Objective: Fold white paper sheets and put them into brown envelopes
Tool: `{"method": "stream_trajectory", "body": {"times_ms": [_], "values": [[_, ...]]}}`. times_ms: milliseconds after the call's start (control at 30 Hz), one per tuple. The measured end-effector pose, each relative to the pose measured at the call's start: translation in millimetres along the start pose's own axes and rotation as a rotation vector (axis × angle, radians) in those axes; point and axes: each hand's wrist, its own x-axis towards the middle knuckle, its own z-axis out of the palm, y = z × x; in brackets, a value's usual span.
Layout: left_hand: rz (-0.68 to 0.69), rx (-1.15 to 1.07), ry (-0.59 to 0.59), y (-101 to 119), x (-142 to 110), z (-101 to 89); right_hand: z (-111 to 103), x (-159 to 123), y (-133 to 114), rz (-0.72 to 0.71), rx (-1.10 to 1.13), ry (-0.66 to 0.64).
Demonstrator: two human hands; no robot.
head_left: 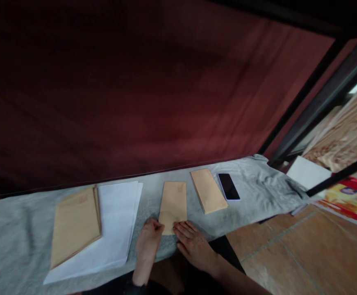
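A brown paper envelope (173, 203) lies flat on the grey cloth in front of me, with a small faint printed mark near its top right. At its lower left edge, my left hand (149, 241) pinches the paper between thumb and fingers. My right hand (193, 246) rests with its fingers laid out over the lower right corner. To the right lies another brown envelope or small stack (209, 191), set at a slant. Over on the left, a pile of brown envelopes (75, 225) sits on white paper sheets (121, 221).
A phone (229, 187) with a dark screen lies at the right on the grey cloth (255, 184). Behind the surface rises a dark red fabric wall (153, 90). Black metal bars (301, 98) frame the right side, above a tiled floor (326, 246) and a colourful printed box (353, 200).
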Motion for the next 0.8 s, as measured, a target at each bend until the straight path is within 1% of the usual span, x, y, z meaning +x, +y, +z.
{"method": "stream_trajectory", "body": {"times_ms": [33,100,200,300,400,500,600,700,800], "values": [[-0.004,-0.062,0.006,-0.9,1.1,-0.8,0.3,-0.2,-0.1,-0.002,-0.003,0.004],[-0.012,-0.258,-0.004,-3.3,2.5,-0.3,1.4,-1.0,0.1,-0.001,-0.01,0.016],[-0.032,-0.518,-0.057,-7.0,1.2,4.8,1.6,-2.1,0.8,-0.003,-0.015,0.03],[-0.065,-0.625,-0.054,-9.3,-5.4,12.5,-0.2,-2.5,0.3,0.008,-0.009,0.059],[-0.104,-0.713,-0.004,-8.7,-13.3,21.5,0.0,-1.4,-3.1,0.017,0.004,0.084],[-0.131,-0.761,0.043,-5.5,-17.7,28.9,4.7,0.8,-7.3,0.001,0.017,0.063],[-0.131,-0.759,0.056,-2.1,-17.8,30.7,10.1,2.8,-8.4,-0.006,0.005,0.049],[-0.114,-0.696,0.057,-0.8,-15.9,27.1,13.0,3.7,-6.9,-0.012,-0.013,0.051],[-0.082,-0.58,0.08,-1.1,-13.8,22.5,14.4,3.5,-7.0,-0.002,-0.032,0.064]]}}
